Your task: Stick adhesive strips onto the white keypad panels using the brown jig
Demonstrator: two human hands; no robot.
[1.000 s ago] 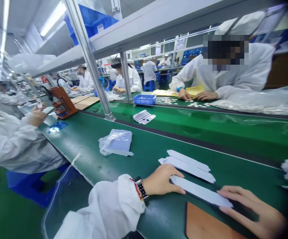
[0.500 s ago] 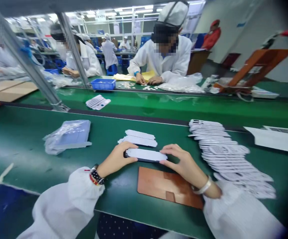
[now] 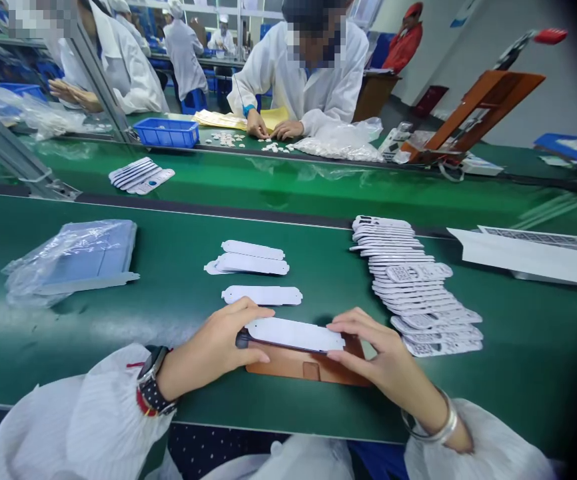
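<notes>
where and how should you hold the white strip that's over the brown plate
Probably at both ends: left grip from the left, right grip from the right, each pinching across the narrow width. The white strip is long and slim and lies roughly sideways over the brown plate, so its ends face either side and its middle can stay uncovered.

There were one held white strip (image 3: 293, 333), one lone white strip (image 3: 262, 295), and one overlapping group of white strips (image 3: 253, 265), in which at least three could be counted. There were also one brown plate (image 3: 279, 363), one plastic-wrapped stack (image 3: 93, 253) and one red-handled press (image 3: 497, 91). The panels formed two groups, one long row (image 3: 413, 283) and one small fan (image 3: 141, 177), both too overlapped for exact counting.
</notes>
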